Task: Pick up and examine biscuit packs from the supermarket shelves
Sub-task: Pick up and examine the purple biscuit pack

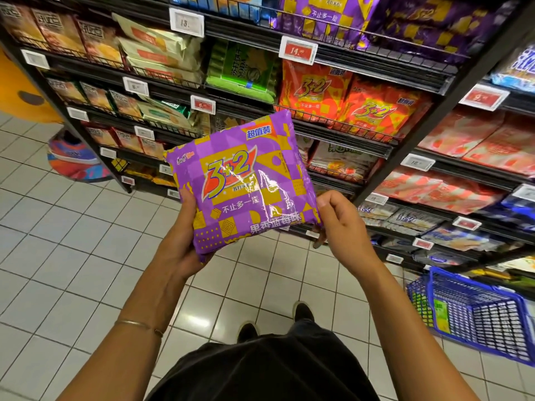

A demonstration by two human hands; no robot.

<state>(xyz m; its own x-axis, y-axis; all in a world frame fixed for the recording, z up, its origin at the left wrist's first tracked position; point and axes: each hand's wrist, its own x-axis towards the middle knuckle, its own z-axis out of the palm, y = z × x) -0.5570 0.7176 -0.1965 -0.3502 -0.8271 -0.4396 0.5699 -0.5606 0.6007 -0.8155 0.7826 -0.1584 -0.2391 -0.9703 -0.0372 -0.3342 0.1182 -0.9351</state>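
A purple and yellow biscuit pack [246, 180] with a "3+2" logo is held up in front of the shelves, its printed face toward me. My left hand [181, 244] grips its lower left corner, thumb on the front and fingers behind. My right hand [338, 218] holds the pack's lower right edge, its fingers curled round the back. More purple packs [333, 18] of the same kind sit on the top shelf, and orange "3+2" packs [350, 102] fill the shelf below.
Black wire-fronted shelves [333, 131] run from upper left to right, stocked with many biscuit packs and price tags. A blue shopping basket [474, 314] stands on the tiled floor at the lower right. My shoes [302, 311] are on the white tiles below.
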